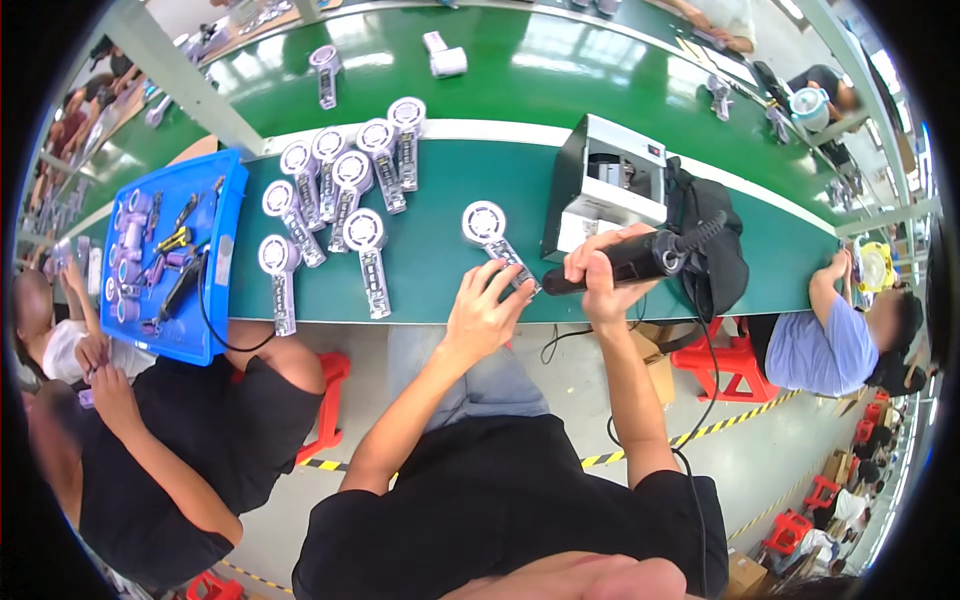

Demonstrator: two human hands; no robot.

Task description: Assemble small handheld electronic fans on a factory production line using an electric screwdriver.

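A lavender handheld fan [486, 224] lies on the green bench with its round head pointing away and the inside of its handle exposed. My left hand [485, 312] is closed over the lower part of that handle, holding it against the bench. A black electric screwdriver [630, 264] is gripped in my right hand [603, 275], tilted almost level, its tip end close to the fan's handle. Whether the tip touches the handle cannot be made out. Several similar fans [350, 172] lie in a loose group to the left, their handles open too.
A metal-cased machine [612, 180] stands right of the fan, beside a black cloth bag [715, 240]. At the left sits a blue tray [225, 255] with fan parts and tools. A co-worker [190, 430] sits close on my left. Beyond runs a green conveyor [520, 65] carrying fans.
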